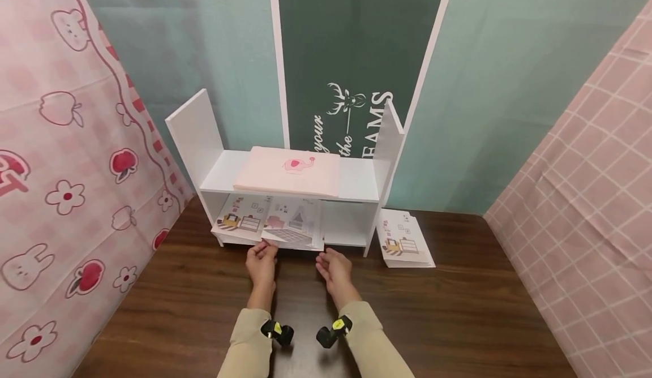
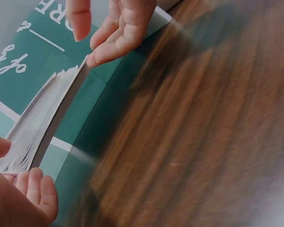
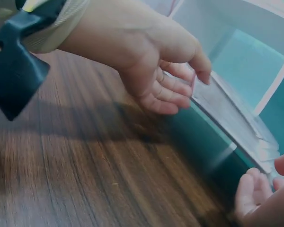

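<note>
A thick book (image 1: 291, 225) with a pink and grey room picture on its cover lies on the lower board of a white shelf (image 1: 348, 228), its front jutting past the board. My left hand (image 1: 262, 262) pinches the book's near left corner, thumb above and fingers below. At the near right corner is my right hand (image 1: 335, 270). In the left wrist view a fingertip of that right hand (image 2: 123, 35) touches the corner of the book (image 2: 52, 113), while its thumb stands apart. The page edges face the hands.
Left of it on the same board lies another illustrated book (image 1: 241, 217). A pink elephant-print book (image 1: 290, 171) rests on the upper board. Right of the shelf, a stack of illustrated books (image 1: 404, 239) lies on the wooden table (image 1: 458, 310). Tall side panels (image 1: 196, 134) flank the shelf.
</note>
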{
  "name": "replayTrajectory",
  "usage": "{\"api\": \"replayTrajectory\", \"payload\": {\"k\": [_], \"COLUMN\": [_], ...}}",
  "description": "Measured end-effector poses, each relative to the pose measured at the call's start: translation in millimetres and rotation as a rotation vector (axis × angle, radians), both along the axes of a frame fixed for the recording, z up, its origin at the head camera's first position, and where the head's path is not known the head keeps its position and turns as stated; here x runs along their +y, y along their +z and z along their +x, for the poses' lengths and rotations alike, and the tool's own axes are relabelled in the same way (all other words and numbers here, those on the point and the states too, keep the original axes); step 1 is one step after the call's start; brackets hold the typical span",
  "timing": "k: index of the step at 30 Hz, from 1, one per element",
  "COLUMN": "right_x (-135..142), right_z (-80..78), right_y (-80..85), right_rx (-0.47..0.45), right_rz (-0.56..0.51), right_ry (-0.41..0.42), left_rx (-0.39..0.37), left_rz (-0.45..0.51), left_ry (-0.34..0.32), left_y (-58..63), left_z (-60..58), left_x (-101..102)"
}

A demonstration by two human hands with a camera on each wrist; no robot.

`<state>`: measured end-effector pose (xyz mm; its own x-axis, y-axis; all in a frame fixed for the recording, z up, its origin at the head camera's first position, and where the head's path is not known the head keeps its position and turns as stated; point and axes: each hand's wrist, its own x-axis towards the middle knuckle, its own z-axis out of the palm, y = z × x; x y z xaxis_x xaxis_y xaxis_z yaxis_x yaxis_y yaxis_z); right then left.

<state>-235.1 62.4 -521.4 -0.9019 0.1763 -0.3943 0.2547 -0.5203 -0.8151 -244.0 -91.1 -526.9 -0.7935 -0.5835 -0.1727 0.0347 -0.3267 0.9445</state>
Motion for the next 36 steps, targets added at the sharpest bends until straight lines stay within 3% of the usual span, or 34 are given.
{"api": "replayTrajectory", "payload": {"k": [7, 17, 24, 28, 32, 36], "right_x": [16.6, 47.9, 64.6, 69.1, 71.8, 73.8], "right_z": [16.6, 26.4, 30.2, 34.1, 38.5, 43.3], "right_y": [10.3, 12.9, 16.7, 24.0, 31.7, 37.8], "right_rx": [0.016, 0.146, 0.329, 0.351, 0.339, 0.323], "right_rz": [0.202, 0.597, 0.949, 1.182, 1.389, 1.488], "right_ry": [0.105, 0.292, 0.415, 0.524, 0.671, 0.785], "left_rx": [-0.093, -0.126, -0.075, -0.022, -0.045, -0.081], "left_rz": [-0.172, -0.419, -0.810, -1.044, -1.302, -1.432], "left_ry": [-0.141, -0.383, -0.484, -0.553, -0.680, -0.772], "left_y": [-2.5, 6.0, 12.1, 13.6, 18.7, 26.9], "left_z": [20.9, 35.7, 43.9, 47.8, 53.4, 59.4], "left_x": [13.3, 16.7, 19.7, 18.8, 18.1, 19.7]}}
